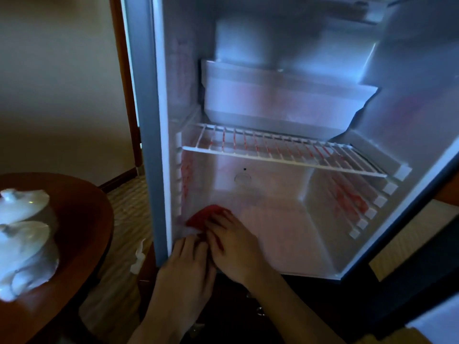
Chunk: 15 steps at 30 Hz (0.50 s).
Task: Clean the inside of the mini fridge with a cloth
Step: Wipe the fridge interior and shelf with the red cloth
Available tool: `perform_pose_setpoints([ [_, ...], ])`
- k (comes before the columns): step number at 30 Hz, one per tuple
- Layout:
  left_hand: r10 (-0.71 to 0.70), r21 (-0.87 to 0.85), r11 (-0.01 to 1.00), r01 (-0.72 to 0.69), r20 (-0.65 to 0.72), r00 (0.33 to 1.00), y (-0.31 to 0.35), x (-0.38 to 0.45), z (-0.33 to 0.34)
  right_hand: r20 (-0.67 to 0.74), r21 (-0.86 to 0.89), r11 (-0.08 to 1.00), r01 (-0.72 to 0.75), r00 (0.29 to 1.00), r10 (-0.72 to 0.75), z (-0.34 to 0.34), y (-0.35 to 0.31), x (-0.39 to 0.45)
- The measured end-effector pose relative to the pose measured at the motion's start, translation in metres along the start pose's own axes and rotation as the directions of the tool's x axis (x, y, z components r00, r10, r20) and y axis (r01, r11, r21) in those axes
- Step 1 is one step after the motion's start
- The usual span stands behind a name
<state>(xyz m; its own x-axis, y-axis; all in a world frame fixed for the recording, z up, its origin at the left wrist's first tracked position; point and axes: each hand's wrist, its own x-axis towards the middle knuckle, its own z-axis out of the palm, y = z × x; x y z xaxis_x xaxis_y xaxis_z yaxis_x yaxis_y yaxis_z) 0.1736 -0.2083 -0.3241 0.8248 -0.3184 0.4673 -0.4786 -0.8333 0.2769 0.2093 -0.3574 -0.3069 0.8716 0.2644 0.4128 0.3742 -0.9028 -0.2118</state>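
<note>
Both hands' grip was on the red cloth [207,217]: the right hand [233,247] pressed it flat, the left hand [186,264] pinched its near edge, at the near-left corner of the white mini fridge [273,234] floor. Judging by that, the white wire shelf [280,148], the translucent plastic drawer [280,100] and the walls beyond looked still to be wiped.

This looks like a hotel guest room or a furnished sitting room rather than a kitchen. A mini fridge [273,170] stands open low against a plain cream wall [62,83] trimmed with dark wood skirting [116,181]. Patterned woven carpet [126,207] covers the floor. Just beside the fridge is a round polished wooden table [82,232], and 2 white lidded porcelain cups [24,234] sit at its left edge.
</note>
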Motion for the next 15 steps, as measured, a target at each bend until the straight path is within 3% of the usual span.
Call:
perform_pose_setpoints([
  [4, -0.023, 0.032, 0.999, 0.022, 0.044, 0.999, 0.002, -0.008, 0.000, 0.007, -0.101, 0.979, -0.176, 0.984, 0.178, -0.031, 0.033, -0.064],
  [7, -0.022, 0.026, 0.999, 0.020, 0.081, 0.996, 0.003, -0.013, 0.003, 0.016, -0.233, 0.856, -0.462, 0.878, 0.478, -0.049, 0.074, -0.071],
  [9, -0.023, 0.017, 1.000, 0.022, 0.083, 0.996, 0.002, -0.014, 0.001, 0.000, -0.247, 0.792, -0.559, 0.817, 0.577, -0.047, 0.092, -0.053],
  [12, -0.015, -0.003, 1.000, 0.015, 0.068, 0.998, 0.002, -0.012, 0.001, 0.006, -0.292, 0.776, -0.559, 0.810, 0.586, -0.031, 0.097, -0.008],
  [15, 0.013, -0.025, 1.000, -0.012, 0.051, 0.999, -0.003, -0.007, 0.002, 0.002, -0.260, 0.871, -0.416, 0.902, 0.432, -0.008, 0.077, 0.032],
])
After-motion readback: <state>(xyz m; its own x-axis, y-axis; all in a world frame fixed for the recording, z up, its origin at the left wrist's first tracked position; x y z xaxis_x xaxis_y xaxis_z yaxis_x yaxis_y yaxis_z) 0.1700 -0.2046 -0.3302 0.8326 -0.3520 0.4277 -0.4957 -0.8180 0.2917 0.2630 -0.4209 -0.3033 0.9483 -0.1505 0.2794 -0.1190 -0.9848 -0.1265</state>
